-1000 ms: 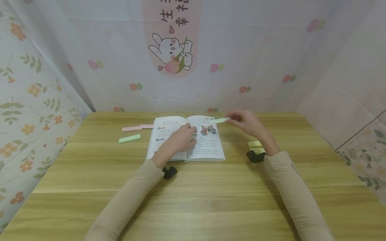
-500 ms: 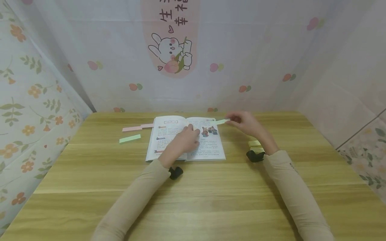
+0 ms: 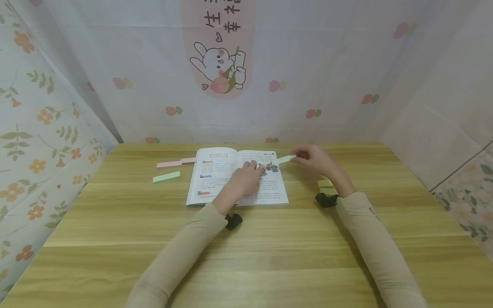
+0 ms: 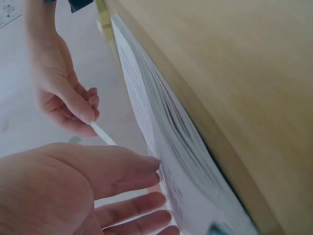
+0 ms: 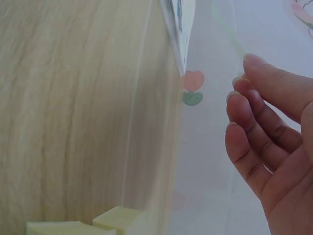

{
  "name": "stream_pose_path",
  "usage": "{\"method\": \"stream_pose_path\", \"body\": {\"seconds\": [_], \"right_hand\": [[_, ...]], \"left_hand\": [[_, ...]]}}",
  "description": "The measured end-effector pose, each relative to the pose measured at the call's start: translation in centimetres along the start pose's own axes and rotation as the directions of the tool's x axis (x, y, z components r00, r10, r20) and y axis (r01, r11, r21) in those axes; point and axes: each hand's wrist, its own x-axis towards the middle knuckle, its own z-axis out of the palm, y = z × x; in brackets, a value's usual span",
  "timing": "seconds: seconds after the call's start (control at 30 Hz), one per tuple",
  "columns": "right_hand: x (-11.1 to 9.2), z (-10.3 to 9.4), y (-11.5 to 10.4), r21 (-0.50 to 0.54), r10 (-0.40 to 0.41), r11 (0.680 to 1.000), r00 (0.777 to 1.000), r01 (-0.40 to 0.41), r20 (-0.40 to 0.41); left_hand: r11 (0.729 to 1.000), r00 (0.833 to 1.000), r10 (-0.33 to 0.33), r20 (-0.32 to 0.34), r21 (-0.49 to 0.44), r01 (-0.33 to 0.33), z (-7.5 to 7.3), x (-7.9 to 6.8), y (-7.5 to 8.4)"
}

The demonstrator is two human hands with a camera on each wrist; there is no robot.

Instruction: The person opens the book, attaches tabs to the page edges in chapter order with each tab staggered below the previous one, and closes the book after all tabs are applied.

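An open book [image 3: 262, 194] with printed text and a coloured picture lies near the back of the table. My right hand [image 3: 313, 158] pinches one end of a light green paper strip [image 3: 286, 159], whose other end reaches over the book's right page. In the right wrist view, thumb and fingertips of the right hand [image 5: 279, 132] meet on the faint strip [image 5: 237, 44]. My left hand [image 3: 247, 179] rests on the right page just left of the picture. Its fingers look fairly straight in the left wrist view, against the pages of the book [image 4: 139, 93].
Left of the book lie two pink strips, one outer [image 3: 168, 164] and one [image 3: 188, 160] touching the book's edge, plus another green strip [image 3: 166, 177]. Yellow blocks [image 3: 327, 191] sit by my right wrist. A printed curtain [image 3: 331, 64] hangs behind the wooden table [image 3: 269, 256].
My left hand has moved right across the book, from near the fold onto the right page. The right hand and its green strip have shifted slightly down and right.
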Motion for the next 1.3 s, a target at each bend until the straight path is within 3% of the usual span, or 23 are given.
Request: {"method": "stream_pose_path", "body": {"seconds": [0.47, 1.3], "right_hand": [[0.0, 0.3, 1.0, 0.001, 0.028, 1.000, 0.999, -0.028, 0.033], [0.0, 0.8, 1.9, -0.022, -0.011, 1.000, 0.999, 0.012, 0.049]], "left_hand": [[1.000, 0.999, -0.003, 0.038, 0.015, 0.003, 0.1, 0.8, 1.2], [0.999, 1.000, -0.006, 0.022, -0.048, 0.007, -0.1, 1.6, 1.9]]}}
